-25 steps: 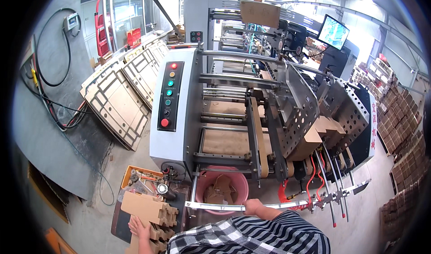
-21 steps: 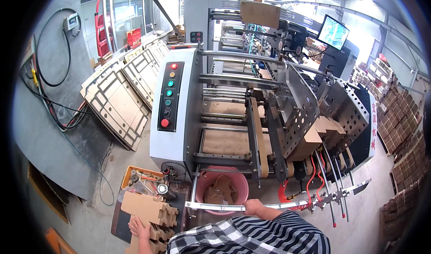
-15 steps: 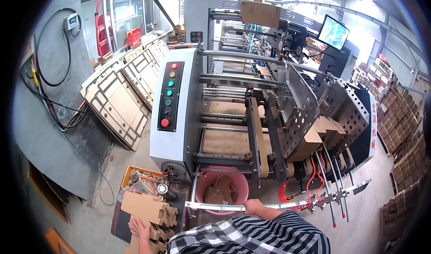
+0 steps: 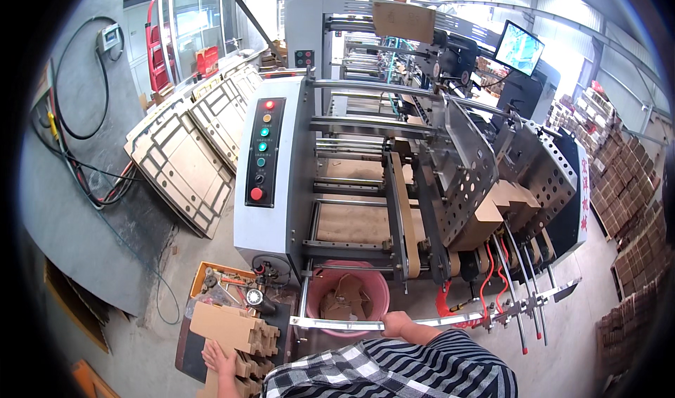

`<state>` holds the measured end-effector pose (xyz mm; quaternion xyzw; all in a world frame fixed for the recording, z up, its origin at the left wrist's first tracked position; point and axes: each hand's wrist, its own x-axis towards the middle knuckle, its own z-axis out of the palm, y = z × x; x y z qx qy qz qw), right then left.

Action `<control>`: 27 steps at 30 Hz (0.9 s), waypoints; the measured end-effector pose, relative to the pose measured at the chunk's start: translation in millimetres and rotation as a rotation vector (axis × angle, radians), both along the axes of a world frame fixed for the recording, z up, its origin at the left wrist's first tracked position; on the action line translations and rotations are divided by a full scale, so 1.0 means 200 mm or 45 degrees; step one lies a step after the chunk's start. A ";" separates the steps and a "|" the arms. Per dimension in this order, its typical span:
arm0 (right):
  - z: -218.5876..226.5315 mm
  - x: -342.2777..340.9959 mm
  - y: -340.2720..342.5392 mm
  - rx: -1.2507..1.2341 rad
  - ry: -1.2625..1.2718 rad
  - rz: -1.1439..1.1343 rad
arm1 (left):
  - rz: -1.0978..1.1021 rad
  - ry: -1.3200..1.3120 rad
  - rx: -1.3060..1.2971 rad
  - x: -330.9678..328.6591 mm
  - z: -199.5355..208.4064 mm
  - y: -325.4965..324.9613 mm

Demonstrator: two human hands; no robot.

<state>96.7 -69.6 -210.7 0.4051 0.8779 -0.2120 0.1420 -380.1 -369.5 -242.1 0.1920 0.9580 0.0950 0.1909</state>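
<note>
At the lower left, my left hand (image 4: 219,359) lies with its fingers stretched out against a stack of brown die-cut cardboard blanks (image 4: 226,325). The notched edges of the blanks face right, and the near part of the stack runs under my left arm. In front of my body, my right hand (image 4: 399,326) is closed round a metal bar (image 4: 337,323) that crosses the front of a large machine. Folded brown cardboard (image 4: 485,215) sits in the machine's feed, between perforated metal plates (image 4: 464,187), well beyond my right hand.
A pink tub (image 4: 383,296) with cardboard scraps stands behind the bar. Left of it is an orange tray of tools (image 4: 211,278). The machine's button panel (image 4: 263,152) rises ahead. Die boards (image 4: 186,162) lean at left; stacked cartons (image 4: 619,180) line the right. Rods (image 4: 524,321) jut toward me.
Both hands stay where they were, on the cardboard blanks and the metal bar. Only the view has shifted very slightly.
</note>
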 end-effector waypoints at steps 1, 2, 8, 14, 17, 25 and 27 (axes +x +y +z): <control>0.00 0.00 0.00 -0.004 -0.002 0.004 | 0.000 0.004 0.001 0.00 -0.01 -0.01; 0.01 -0.01 0.00 -0.008 -0.003 0.007 | 0.001 0.007 0.001 0.00 -0.01 -0.01; 0.00 0.00 0.00 -0.009 -0.032 0.020 | -0.004 0.003 -0.022 -0.01 -0.02 -0.02; -0.05 0.00 0.01 0.010 -0.031 0.021 | -0.006 0.022 -0.012 -0.03 -0.05 -0.03; -0.07 0.01 0.01 0.014 -0.018 0.008 | -0.013 0.014 -0.017 -0.02 -0.03 -0.01; -0.07 0.01 0.01 0.011 -0.032 0.010 | 0.003 0.015 -0.034 -0.02 -0.03 -0.02; -0.09 0.01 0.01 0.017 -0.012 0.004 | 0.005 0.012 -0.041 -0.02 -0.02 -0.01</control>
